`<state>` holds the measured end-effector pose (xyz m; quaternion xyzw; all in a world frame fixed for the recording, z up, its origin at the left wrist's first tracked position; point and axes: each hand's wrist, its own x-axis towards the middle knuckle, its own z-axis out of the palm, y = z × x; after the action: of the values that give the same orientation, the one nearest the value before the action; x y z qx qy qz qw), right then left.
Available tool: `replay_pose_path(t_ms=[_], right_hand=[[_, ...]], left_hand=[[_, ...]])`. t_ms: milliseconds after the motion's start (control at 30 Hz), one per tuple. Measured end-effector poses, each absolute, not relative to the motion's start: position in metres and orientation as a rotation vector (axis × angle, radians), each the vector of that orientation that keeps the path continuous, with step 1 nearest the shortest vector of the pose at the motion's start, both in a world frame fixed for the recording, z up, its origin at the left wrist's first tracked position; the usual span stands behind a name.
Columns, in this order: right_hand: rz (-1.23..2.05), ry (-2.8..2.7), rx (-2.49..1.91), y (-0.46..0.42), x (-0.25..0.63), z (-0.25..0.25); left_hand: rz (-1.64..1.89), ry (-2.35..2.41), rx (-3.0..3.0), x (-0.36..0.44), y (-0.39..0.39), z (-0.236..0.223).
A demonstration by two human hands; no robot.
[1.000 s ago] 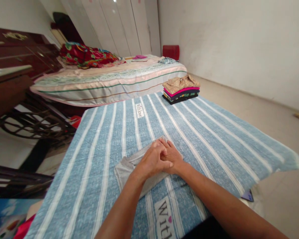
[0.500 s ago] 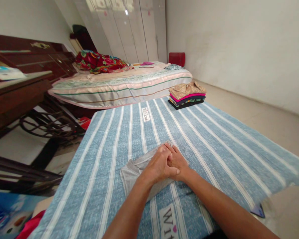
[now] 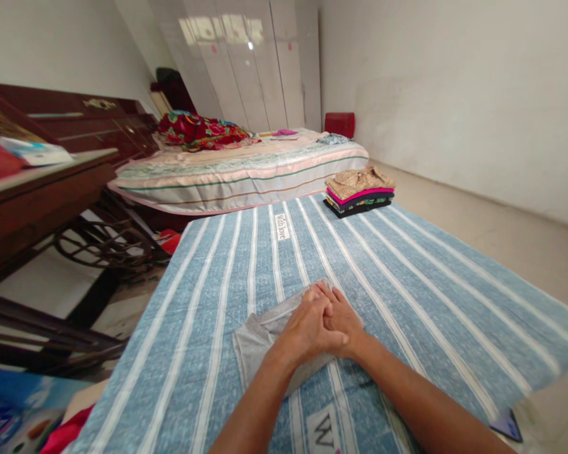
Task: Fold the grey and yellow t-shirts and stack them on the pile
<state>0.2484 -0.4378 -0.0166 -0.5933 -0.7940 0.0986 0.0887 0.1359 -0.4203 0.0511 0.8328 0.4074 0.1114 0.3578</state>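
A folded grey garment [image 3: 260, 337] lies on a blue and white striped sheet [image 3: 407, 271] spread on the floor. Both hands rest together on the garment's right part. My left hand [image 3: 307, 328] lies partly over my right hand [image 3: 343, 318], fingers together and pressed flat on the cloth. Neither hand grips or lifts anything that I can see.
A stack of folded clothes [image 3: 360, 189] sits at the sheet's far right corner. Beyond is a mattress [image 3: 236, 176] with a bright bundle of cloth [image 3: 196, 129]. A dark wooden table [image 3: 38, 189] with a metal frame stands at left. A red box [image 3: 339, 123] is by the far wall.
The view has shifted a little to the left and back. My hands have stayed together on the grey garment.
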Motion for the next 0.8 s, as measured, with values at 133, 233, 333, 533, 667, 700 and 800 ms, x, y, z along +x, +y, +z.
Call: replay_pose_path(t_ms=[133, 233, 333, 533, 667, 700, 800], right_hand=[[0.343, -2.345, -1.762, -0.437, 0.246, -0.016], [0.367, -2.337, -1.762, -0.439, 0.246, -0.012], [0.379, -2.331, -1.770, -0.441, 0.246, -0.009], [0.363, -2.321, -1.736, -0.438, 0.247, -0.016], [0.371, -2.320, -1.745, -0.437, 0.245, -0.017], [0.383, -2.324, -1.746, -0.437, 0.245, -0.016], [0.410, -2.338, -1.739, -0.439, 0.246, -0.013]], left_hand=[[0.272, 1.022, 2.137, 0.134, -0.414, 0.048], [0.270, 0.986, 2.146, 0.133, -0.408, 0.044], [0.269, 0.965, 2.163, 0.133, -0.408, 0.042], [0.253, 1.035, 2.145, 0.136, -0.418, 0.051], [0.258, 1.059, 2.133, 0.135, -0.415, 0.050], [0.256, 1.044, 2.129, 0.135, -0.413, 0.048], [0.255, 0.990, 2.130, 0.133, -0.409, 0.044]])
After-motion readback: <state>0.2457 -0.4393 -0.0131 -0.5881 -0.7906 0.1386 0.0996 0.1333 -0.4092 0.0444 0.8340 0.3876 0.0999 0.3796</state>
